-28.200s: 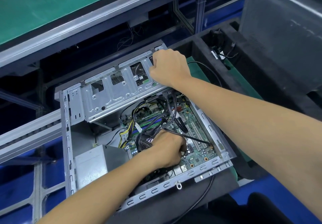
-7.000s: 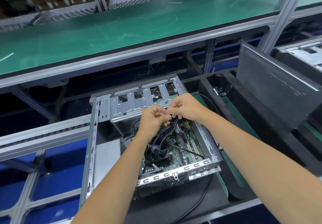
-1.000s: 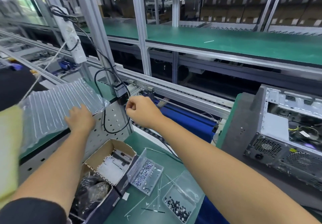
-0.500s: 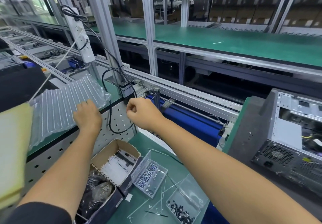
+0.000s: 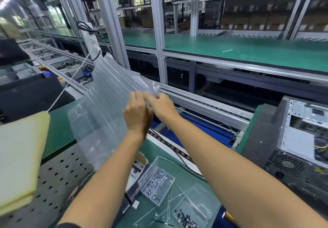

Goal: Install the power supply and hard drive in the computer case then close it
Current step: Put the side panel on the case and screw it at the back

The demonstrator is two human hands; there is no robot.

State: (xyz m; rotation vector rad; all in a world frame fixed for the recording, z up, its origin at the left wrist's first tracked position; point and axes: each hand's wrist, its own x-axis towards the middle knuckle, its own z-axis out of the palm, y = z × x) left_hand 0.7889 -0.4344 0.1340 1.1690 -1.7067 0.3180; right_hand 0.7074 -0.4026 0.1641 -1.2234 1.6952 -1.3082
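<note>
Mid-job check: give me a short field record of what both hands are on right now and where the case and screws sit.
left hand: left hand grips the top edge of the clear air-column plastic packaging bag
right hand: right hand pinches the same edge beside it
bag: lifted above the green bench mat; contents cannot be made out
case: grey metal computer case at far right, side open
screws: two clear plastic boxes, silver screws, dark screws

air-cushion bag [image 5: 106, 107] lifted off bench, both hands [image 5: 147, 109] now gripping
</note>
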